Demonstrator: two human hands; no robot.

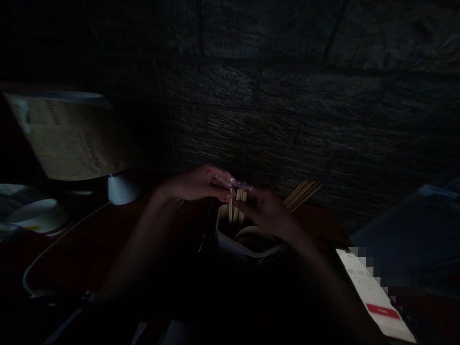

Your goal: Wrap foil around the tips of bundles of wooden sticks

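Over a container with a pale rim (220,235), my left hand (197,184) and my right hand (268,211) meet at a bunch of thin wooden sticks (240,206). The sticks look like chopsticks and stand upright, their lower ends reaching down into the container. Both hands have their fingers closed on the bunch. Something shiny, perhaps clear plastic, glints at the sticks' upper ends. Inside the container a curved rim (255,231) of a round item shows. Darkness hides much of the fingers.
More wooden sticks (304,194) lie behind my right hand. A lit phone (370,292) is at the right. To the left stand a printed-shade lamp (72,136), its white cord (46,251) and a white bowl (38,215). A stone wall (230,96) rises behind.
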